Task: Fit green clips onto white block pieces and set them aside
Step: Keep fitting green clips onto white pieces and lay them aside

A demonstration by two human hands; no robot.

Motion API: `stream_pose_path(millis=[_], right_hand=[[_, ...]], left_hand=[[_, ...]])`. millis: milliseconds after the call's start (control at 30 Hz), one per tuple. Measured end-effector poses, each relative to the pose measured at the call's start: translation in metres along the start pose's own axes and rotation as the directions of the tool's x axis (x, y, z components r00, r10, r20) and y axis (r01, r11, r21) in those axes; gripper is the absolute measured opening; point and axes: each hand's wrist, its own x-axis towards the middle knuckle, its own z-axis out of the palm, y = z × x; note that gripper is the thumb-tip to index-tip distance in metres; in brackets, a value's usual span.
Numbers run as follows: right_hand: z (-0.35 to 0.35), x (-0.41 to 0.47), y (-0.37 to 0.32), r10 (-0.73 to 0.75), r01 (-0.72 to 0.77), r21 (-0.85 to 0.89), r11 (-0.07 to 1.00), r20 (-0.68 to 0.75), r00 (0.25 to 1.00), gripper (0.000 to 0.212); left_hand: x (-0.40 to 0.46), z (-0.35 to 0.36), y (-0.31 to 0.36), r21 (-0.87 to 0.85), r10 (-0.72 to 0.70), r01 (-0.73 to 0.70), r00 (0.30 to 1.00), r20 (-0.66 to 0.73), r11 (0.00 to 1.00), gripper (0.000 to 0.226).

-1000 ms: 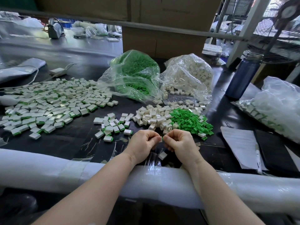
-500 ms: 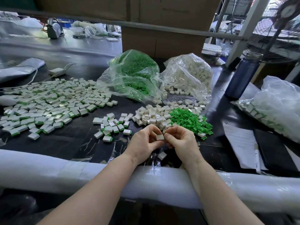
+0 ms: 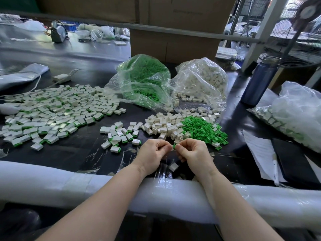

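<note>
Above the dark surface (image 3: 78,153), the left hand (image 3: 152,153) pinches a white block (image 3: 171,148) while the right hand (image 3: 194,152) pinches a green clip (image 3: 174,145) against it. Best to line the clip up squarely, then press it fully home.

A small green clip (image 3: 174,145) sits pinched against a white block piece (image 3: 171,148) just above the tabletop (image 3: 78,150). Behind lie a pile of white blocks (image 3: 165,125) and a pile of green clips (image 3: 205,130), touching. One white block (image 3: 173,166) lies alone below.
</note>
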Motion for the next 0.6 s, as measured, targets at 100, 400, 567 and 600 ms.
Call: stream_pose_path(millis=[100, 400, 567, 600], right_hand=[[0.0002, -0.0003, -0.0011, 0.009, -0.009, -0.023, 1.0, 0.023, 1.0, 0.022], [-0.0009, -0.0011, -0.003, 0.012, -0.009, -0.069, 0.998, 0.044, 0.999, 0.021], [-0.0033, -0.0017, -0.0027, 0.008, -0.004, -0.056, 0.998, 0.072, 0.997, 0.02], [-0.0028, -0.0013, -0.0021, 0.009, -0.005, -0.065, 0.998, 0.065, 0.998, 0.02]], left_hand=[[-0.0005, 0.0, -0.0008, 0.039, 0.003, -0.003, 1.0, 0.004, 0.999, 0.013], [-0.002, 0.0006, -0.002, 0.124, 0.026, -0.025, 1.0, -0.008, 0.992, 0.014], [-0.0014, -0.0001, -0.001, 0.115, 0.018, -0.019, 1.0, 0.009, 0.993, 0.015], [-0.0016, -0.0002, -0.0012, 0.119, 0.016, -0.018, 1.0, 0.012, 0.993, 0.015]])
